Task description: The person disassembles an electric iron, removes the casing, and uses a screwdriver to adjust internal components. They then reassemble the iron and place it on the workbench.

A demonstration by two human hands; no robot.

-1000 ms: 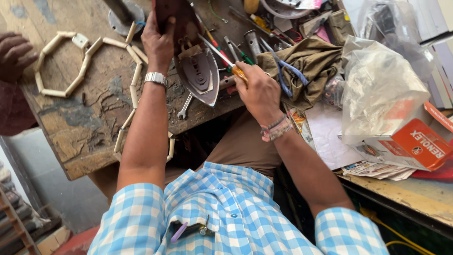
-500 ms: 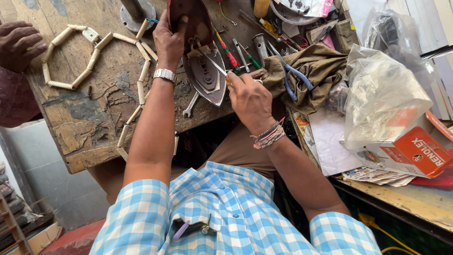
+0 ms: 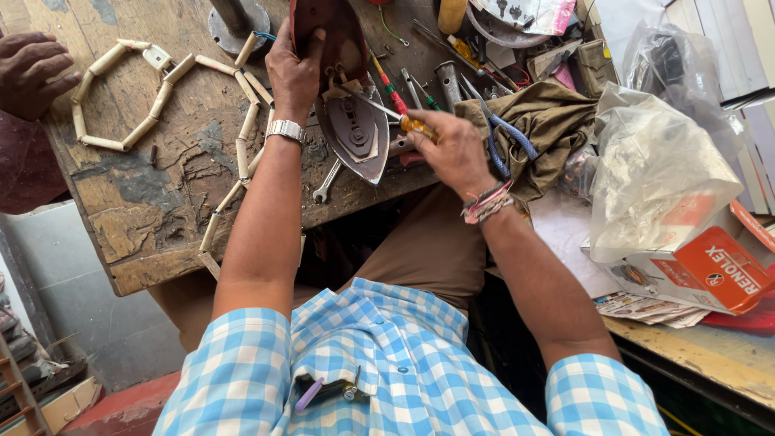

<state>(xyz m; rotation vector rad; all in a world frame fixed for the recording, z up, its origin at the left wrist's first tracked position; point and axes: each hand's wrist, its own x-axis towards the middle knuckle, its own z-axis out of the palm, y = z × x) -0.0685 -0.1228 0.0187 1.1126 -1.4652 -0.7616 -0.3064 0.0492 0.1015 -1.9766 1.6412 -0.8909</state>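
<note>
An opened clothes iron lies on the worn wooden bench: its metal soleplate [image 3: 355, 133] faces up, with the dark reddish cover [image 3: 329, 36] tipped back behind it. My left hand [image 3: 295, 77], a metal watch on the wrist, grips that cover. My right hand [image 3: 452, 145] holds a screwdriver [image 3: 386, 113] with an amber handle, its tip resting on the parts at the top of the soleplate.
A spanner [image 3: 327, 182] lies by the bench edge. A chain of ceramic beads [image 3: 153, 97] loops across the left. Another person's hand [image 3: 32, 69] rests at far left. Pliers on an olive cloth [image 3: 549, 129], a plastic bag [image 3: 662, 173] and an orange box [image 3: 714, 270] crowd the right.
My right hand has shifted the screwdriver so its tip now sits at the top of the soleplate. My left hand stays on the cover. The view has tilted slightly.
</note>
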